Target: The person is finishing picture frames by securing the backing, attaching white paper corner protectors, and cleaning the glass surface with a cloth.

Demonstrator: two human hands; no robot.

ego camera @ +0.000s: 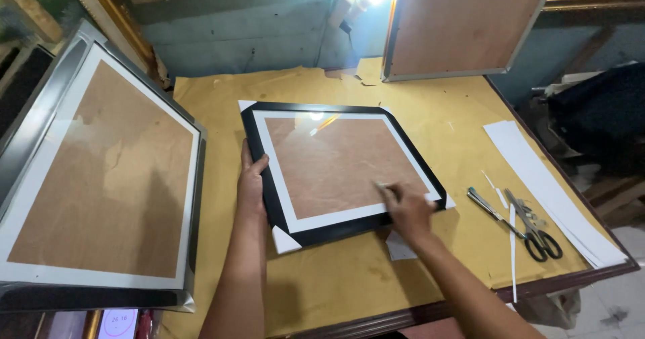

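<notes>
Black rectangular picture frame [341, 171], face-down on paper-covered table [430, 110]: left hand [251, 178] gripped its edge, right hand [406, 208] pinched a small tool, backing-sealing step, steady pressure judged needed.

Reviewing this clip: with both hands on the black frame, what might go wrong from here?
1. The right hand presses a small tool on the glass of the black frame; it might scratch it.
2. The left hand steadies only one edge, so the frame may slide on the brown paper.
3. The scissors lie near the right forearm and could get knocked off.
</notes>
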